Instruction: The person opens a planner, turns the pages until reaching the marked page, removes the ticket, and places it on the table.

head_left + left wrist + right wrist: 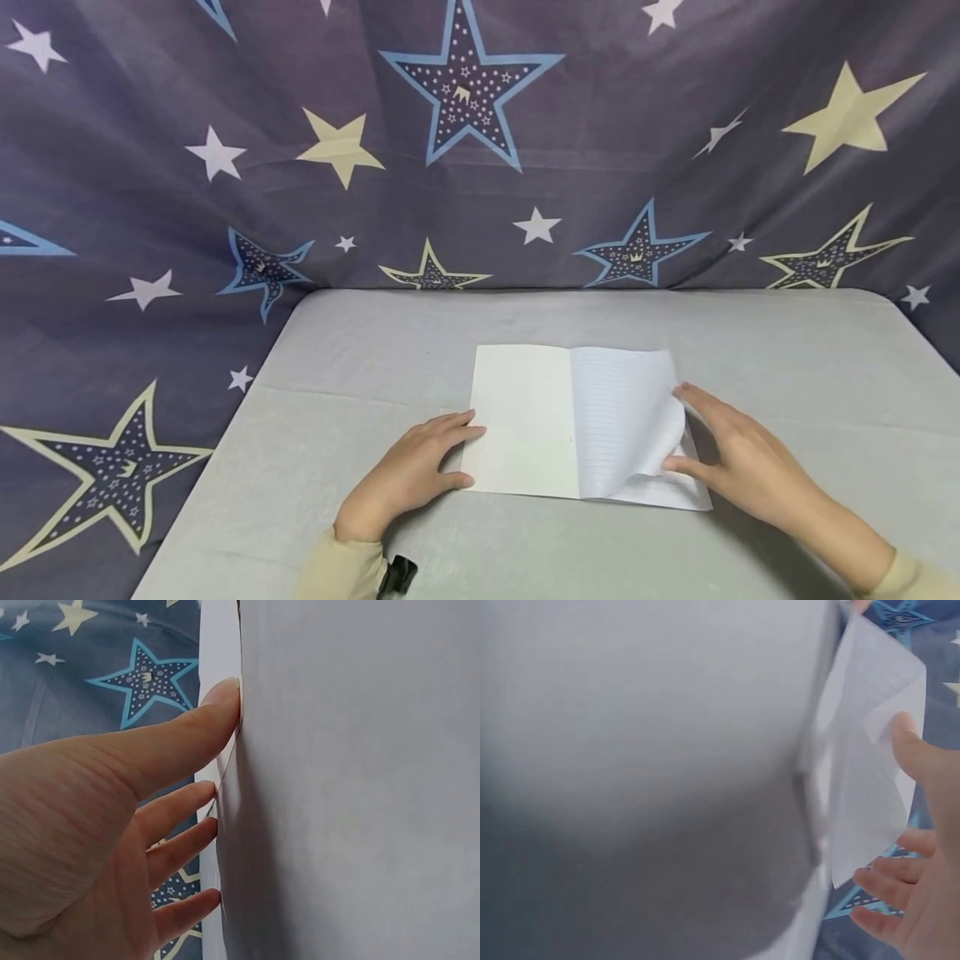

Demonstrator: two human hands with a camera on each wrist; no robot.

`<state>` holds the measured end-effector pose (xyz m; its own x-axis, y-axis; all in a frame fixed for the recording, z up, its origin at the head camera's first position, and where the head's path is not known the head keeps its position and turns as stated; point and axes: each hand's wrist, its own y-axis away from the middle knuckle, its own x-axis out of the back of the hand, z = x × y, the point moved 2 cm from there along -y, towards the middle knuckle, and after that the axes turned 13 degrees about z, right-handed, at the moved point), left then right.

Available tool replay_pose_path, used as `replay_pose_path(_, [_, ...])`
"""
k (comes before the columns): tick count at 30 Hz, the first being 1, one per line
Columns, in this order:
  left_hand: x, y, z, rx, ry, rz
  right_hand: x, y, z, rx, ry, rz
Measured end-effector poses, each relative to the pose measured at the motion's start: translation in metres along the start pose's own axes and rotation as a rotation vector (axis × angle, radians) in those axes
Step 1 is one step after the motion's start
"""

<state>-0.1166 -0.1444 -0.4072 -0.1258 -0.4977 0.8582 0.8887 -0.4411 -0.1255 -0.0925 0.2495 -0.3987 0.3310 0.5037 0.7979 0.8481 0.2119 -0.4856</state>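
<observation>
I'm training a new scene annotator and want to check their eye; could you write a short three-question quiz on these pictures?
1. True or false: in the head view, the open white paper notebook on the light-grey table shows ruled lines only on its right side.
2. Which hand is touching the curled, lined white page? A) left B) right C) neither
3. Fill in: the dark purple-grey fabric backdrop is printed with ____.

Key: 1. True. 2. B, the right hand. 3. Stars.
</observation>
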Motion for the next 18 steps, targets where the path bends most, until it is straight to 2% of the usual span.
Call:
replay_pose_path(4, [0.000, 0.000, -0.001, -0.019, 0.004, 0.012, 0.003, -0.004, -0.017, -0.066, -0.061, -0.005])
replay_pose_path(7, [0.001, -0.001, -0.003, -0.021, 0.006, 0.014, -0.001, -0.007, -0.034, -0.058, -0.099, -0.013])
replay_pose_path(12, [0.002, 0.000, -0.004, -0.013, -0.002, 0.019, -0.014, -0.009, -0.060, 0.057, -0.119, -0.035])
replay_pose_path(18, [0.004, -0.001, -0.004, -0.052, -0.025, 0.061, -0.029, -0.007, -0.085, 0.172, -0.119, -0.114])
